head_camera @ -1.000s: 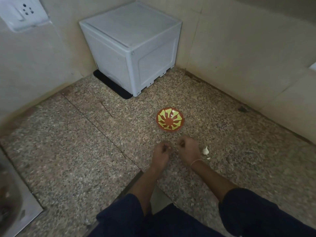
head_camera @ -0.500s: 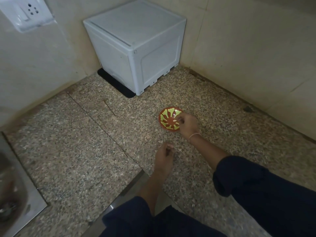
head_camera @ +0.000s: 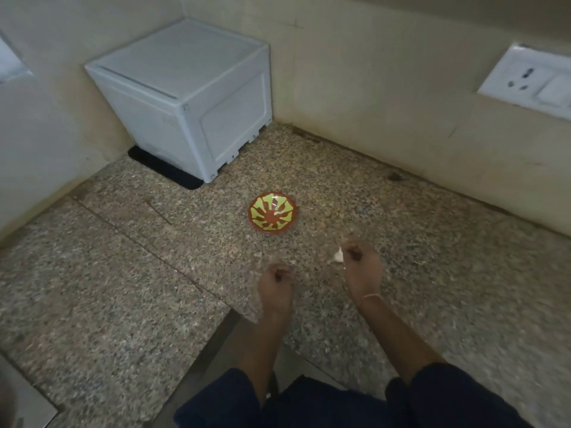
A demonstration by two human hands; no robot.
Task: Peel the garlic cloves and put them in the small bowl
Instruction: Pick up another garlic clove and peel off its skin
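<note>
The small red bowl (head_camera: 273, 212) with a yellow-green pattern stands on the speckled stone counter (head_camera: 123, 288), and a pale bit lies inside it. My right hand (head_camera: 361, 264) is below and to the right of the bowl. Its curled fingers pinch a white piece of garlic (head_camera: 338, 257) that sits on the counter at its fingertips. Nearer the counter's front edge is my left hand (head_camera: 275, 285), fingers curled in. Blur hides whether it holds any peel.
A white plastic box (head_camera: 185, 97) stands in the back corner on a black mat. Tiled walls close off the back and left, with a white socket plate (head_camera: 528, 81) on the right wall. A metal sink edge (head_camera: 27, 406) shows at the bottom left.
My right hand has come back from the bowl to the garlic on the counter. The left hand stayed near the front edge. The view has swung to the right.
</note>
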